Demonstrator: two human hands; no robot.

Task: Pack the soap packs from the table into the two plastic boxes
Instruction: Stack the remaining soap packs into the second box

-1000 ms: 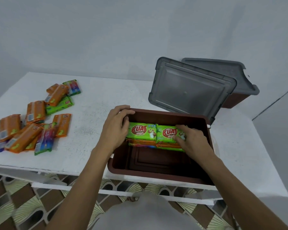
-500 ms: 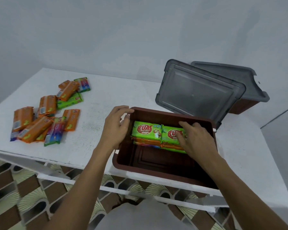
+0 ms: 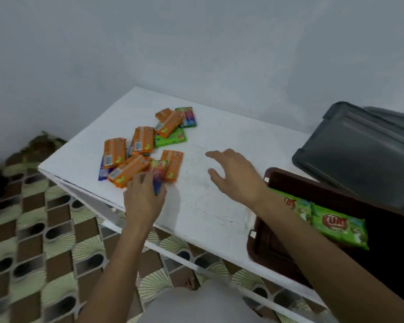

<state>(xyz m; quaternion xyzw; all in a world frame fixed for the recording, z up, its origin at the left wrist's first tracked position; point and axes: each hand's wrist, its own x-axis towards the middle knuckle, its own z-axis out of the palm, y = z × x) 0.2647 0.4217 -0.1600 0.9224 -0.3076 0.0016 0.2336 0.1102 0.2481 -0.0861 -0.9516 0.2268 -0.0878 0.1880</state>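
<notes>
Several soap packs [image 3: 140, 142], mostly orange with a few green and multicoloured ones, lie in a loose pile on the left part of the white table [image 3: 219, 141]. My left hand [image 3: 144, 198] rests on the near edge of the pile, fingers curled around a multicoloured pack [image 3: 158, 177]. My right hand [image 3: 234, 174] hovers open above bare table to the right of the pile, fingers spread and holding nothing. The brown plastic box [image 3: 261, 248] stands at the right with two green soap packs [image 3: 336, 226] on top of others inside.
A grey lid [image 3: 359, 150] leans behind the brown box, with a second grey lid partly visible behind it at the frame's right edge. The table's near edge runs diagonally below my hands. A patterned tile floor lies below on the left.
Both hands left the brown box and moved left across the table. My left hand now grips a pack at the pile, and my right hand trails open. The view swung left.
</notes>
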